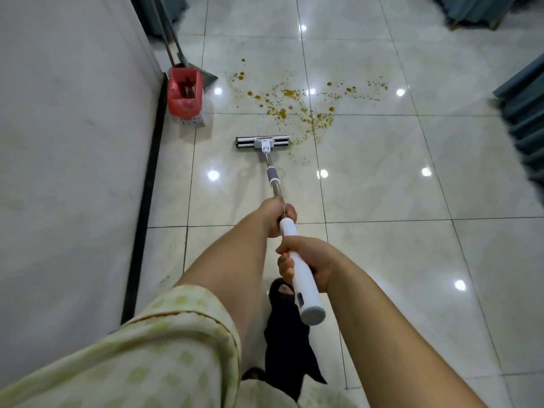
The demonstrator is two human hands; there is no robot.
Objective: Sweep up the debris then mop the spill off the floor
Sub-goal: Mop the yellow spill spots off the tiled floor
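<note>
Gripping the mop (263, 141) handle, both hands beside the spill (297, 104)

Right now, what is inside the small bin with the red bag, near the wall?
The bin is lined with a red bag. Through its opening some brownish debris shows, too blurred to identify. The bag hides anything deeper inside. Behind the bin, two long handles lean in the corner.

Mop head (263, 142) sat flat on the floor (382, 178), landmark for the rest. Spill (297, 106) lay beyond it and to its right, nearest drops touching its right end. Bin (185, 97) stood left of and beyond it, against the wall (73, 128). Left hand (275, 214) gripped the mop handle (276, 189) nearer the mop head, right hand (306, 265) behind.
</note>
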